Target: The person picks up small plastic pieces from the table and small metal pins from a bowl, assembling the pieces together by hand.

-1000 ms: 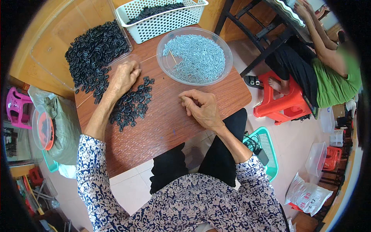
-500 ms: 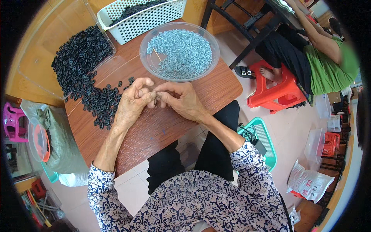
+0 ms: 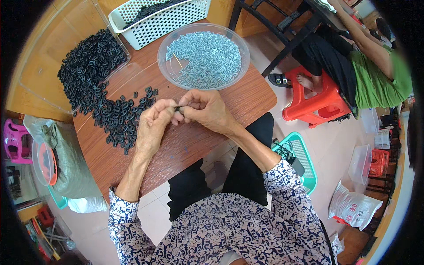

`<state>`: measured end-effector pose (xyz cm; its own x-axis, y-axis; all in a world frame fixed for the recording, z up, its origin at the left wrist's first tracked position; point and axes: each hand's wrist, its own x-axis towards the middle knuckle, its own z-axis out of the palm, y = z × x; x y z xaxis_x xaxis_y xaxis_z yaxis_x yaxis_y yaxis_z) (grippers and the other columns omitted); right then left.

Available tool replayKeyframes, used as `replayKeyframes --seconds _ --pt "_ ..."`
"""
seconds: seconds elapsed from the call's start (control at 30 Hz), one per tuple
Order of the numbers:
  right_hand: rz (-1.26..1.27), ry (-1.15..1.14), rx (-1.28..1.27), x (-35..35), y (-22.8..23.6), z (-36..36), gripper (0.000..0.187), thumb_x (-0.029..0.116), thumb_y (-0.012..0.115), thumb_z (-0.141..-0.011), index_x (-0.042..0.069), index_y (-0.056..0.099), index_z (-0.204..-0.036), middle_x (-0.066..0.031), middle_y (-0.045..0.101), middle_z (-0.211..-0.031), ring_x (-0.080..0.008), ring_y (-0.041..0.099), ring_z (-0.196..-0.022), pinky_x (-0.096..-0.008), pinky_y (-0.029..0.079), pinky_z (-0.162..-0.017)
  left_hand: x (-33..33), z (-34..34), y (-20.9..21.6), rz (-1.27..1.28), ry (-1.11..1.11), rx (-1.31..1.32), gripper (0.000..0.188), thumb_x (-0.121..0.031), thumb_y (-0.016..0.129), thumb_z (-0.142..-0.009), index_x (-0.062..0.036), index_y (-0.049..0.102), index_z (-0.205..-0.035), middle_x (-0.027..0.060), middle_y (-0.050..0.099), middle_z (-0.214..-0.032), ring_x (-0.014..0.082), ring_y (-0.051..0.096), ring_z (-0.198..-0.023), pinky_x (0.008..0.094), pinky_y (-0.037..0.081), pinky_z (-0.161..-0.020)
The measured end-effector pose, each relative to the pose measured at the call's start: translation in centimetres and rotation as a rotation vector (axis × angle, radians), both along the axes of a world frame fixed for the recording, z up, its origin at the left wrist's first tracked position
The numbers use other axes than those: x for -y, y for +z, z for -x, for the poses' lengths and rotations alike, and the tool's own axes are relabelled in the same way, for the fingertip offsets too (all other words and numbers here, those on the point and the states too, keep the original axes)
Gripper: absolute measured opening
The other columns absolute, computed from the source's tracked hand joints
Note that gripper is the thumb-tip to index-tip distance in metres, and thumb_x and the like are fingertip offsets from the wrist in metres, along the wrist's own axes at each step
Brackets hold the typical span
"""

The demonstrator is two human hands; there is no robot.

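Note:
My left hand (image 3: 153, 124) and my right hand (image 3: 208, 112) meet above the near middle of the wooden table. Thumb and fingers of both are pinched on one small black plastic part (image 3: 177, 108), mostly covered by the fingertips. Left of my left hand, many small black oval parts with holes (image 3: 118, 117) lie loose, spreading from a large heap (image 3: 86, 66). Beyond my hands stands a clear round bowl (image 3: 164, 73) of small silvery-blue pins (image 3: 210, 55). A thin wooden stick (image 3: 177, 61) leans among the pins. Whether a pin is also between my fingers I cannot tell.
The heap spills from a tipped clear bin (image 3: 44, 39). A white perforated basket (image 3: 165, 27) with black parts stands at the table's back. At right, a person in green sits on a red stool (image 3: 316, 97). A teal basket (image 3: 304, 163) with cables is on the floor.
A black part now shows between my fingertips, where the fingers hid it before. My left hand has shifted slightly right and nearer, and its raised fingers have curled in.

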<state>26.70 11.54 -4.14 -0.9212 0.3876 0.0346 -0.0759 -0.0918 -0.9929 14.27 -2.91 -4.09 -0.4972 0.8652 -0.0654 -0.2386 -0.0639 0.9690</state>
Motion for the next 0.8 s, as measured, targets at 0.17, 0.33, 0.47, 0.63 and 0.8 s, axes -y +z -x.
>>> replayKeyframes --seconds 0.17,0.33,0.47,0.63,0.8 --pt "-0.014 -0.010 0.018 0.1 0.1 0.3 0.009 0.002 0.065 -0.089 -0.003 0.065 -0.096 -0.0041 0.069 -0.081 -0.0063 0.062 -0.072 -0.0210 0.051 -0.065 0.0 0.1 -0.2 0.055 0.010 -0.191 0.013 -0.006 0.054 -0.098 0.0007 0.063 -0.103 0.0032 0.067 -0.082 0.0079 0.058 -0.073 0.0221 0.047 -0.070" --pt "-0.165 -0.097 -0.056 0.7 -0.3 0.5 0.007 0.001 0.065 -0.090 -0.003 0.066 -0.095 -0.0046 0.069 -0.078 -0.0055 0.062 -0.069 -0.0204 0.050 -0.060 0.0 -0.3 -0.3 0.091 0.037 -0.242 0.012 -0.004 0.053 -0.097 0.0006 0.062 -0.103 0.0029 0.067 -0.082 0.0071 0.058 -0.074 0.0212 0.047 -0.067" --pt "-0.293 -0.128 -0.078 1.0 -0.2 0.4 0.005 0.000 0.065 -0.089 -0.003 0.067 -0.093 -0.0041 0.068 -0.073 -0.0047 0.061 -0.064 -0.0204 0.049 -0.055 0.0 -0.5 -0.6 0.076 0.029 -0.206 0.012 -0.004 0.052 -0.097 0.0003 0.062 -0.103 0.0034 0.067 -0.084 0.0075 0.058 -0.074 0.0216 0.047 -0.068" --pt "-0.298 -0.178 0.032 1.3 1.4 0.5 0.009 0.004 0.064 -0.090 -0.003 0.068 -0.086 -0.0046 0.066 -0.067 -0.0048 0.059 -0.061 -0.0232 0.047 -0.051 -0.3 -0.6 -0.6 0.030 0.008 -0.075 0.013 -0.006 0.052 -0.097 -0.0001 0.062 -0.102 0.0043 0.067 -0.085 0.0089 0.059 -0.074 0.0227 0.047 -0.070" --pt "-0.764 -0.276 -0.157 -3.3 3.7 4.6 0.010 0.007 0.067 -0.085 -0.002 0.068 -0.086 -0.0126 0.065 -0.066 -0.0157 0.063 -0.058 -0.0308 0.048 -0.053 0.0 -0.3 -0.9 0.051 0.023 -0.029 0.012 -0.008 0.052 -0.097 -0.0005 0.061 -0.101 0.0053 0.068 -0.084 0.0093 0.060 -0.074 0.0228 0.048 -0.070"
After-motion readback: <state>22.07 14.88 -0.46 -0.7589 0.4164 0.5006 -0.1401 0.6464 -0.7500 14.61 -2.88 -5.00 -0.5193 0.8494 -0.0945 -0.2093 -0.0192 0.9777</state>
